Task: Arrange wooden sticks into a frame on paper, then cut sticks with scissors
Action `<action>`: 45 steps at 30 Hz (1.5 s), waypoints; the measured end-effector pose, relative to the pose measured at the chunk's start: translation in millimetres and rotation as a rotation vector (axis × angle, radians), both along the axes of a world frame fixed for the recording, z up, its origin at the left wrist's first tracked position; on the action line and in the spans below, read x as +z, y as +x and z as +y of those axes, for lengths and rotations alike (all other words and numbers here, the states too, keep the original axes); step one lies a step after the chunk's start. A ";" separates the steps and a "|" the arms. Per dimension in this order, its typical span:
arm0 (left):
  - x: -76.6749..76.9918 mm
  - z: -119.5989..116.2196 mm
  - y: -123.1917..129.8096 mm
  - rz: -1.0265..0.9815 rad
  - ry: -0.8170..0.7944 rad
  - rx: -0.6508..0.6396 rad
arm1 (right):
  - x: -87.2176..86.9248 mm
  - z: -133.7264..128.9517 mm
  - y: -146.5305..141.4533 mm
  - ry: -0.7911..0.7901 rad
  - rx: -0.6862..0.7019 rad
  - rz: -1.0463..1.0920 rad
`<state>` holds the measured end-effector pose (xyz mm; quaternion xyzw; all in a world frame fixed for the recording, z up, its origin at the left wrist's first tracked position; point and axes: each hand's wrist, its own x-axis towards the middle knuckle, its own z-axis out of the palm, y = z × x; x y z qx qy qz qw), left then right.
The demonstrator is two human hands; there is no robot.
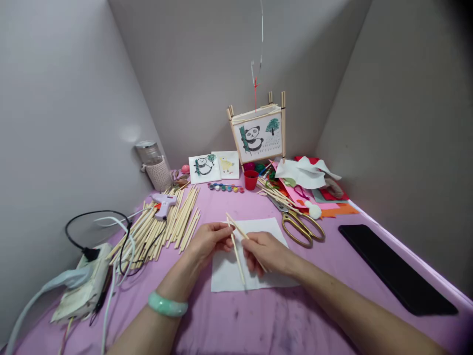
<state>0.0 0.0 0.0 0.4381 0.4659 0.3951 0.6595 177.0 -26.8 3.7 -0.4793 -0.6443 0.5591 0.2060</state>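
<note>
My left hand (215, 240), below a green bangle on the wrist, pinches a thin wooden stick (237, 260) near its upper part. A second wooden stick (237, 225) is gripped in my right hand (262, 250), its far end crossing close to the top of the first. Both hands are above a white paper sheet (271, 227) on the purple tabletop. Many loose wooden sticks (181, 222) lie to the left, with a lilac glue gun (163, 203) on them.
Gold-handled scissors (298, 224) and coloured paper scraps are at right, near a black slab (395, 266). A power strip (83, 286) with cables sits left. Behind stand a red cup (251, 180), a bottle (153, 167) and a hanging panda lantern (258, 135).
</note>
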 end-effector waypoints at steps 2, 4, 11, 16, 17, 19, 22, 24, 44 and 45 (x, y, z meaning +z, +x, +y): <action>0.2 0.9 0.0 0.073 0.005 0.009 | 2.3 2.4 7.9 0.182 -0.049 -0.193; 0.0 1.3 2.2 0.160 0.016 0.019 | 6.1 3.6 15.1 0.337 -0.066 -0.424; -5.5 5.5 5.7 0.445 0.065 0.005 | 17.8 2.3 22.6 0.488 -0.043 -1.018; -3.9 6.5 3.9 0.619 0.110 -0.024 | 20.3 1.6 27.3 0.474 -0.024 -1.093; -2.9 6.0 3.7 0.654 0.120 -0.023 | 21.3 0.9 28.5 0.480 -0.050 -1.107; -0.9 4.4 2.3 0.713 0.142 -0.017 | 24.6 -1.4 29.6 0.535 -0.121 -1.124; -0.8 1.8 -3.9 0.789 0.186 0.001 | 30.6 -6.5 22.4 0.609 -0.167 -1.037; -2.8 0.4 -9.4 0.835 0.226 0.007 | 31.8 -10.2 9.9 0.582 -0.086 -0.912; 2.3 -7.5 -21.4 1.067 0.441 -0.076 | 31.2 -4.2 -52.0 0.487 0.079 -0.885; 2.6 -7.2 -21.6 1.069 0.440 -0.077 | 29.8 -3.2 -53.4 0.489 0.074 -0.873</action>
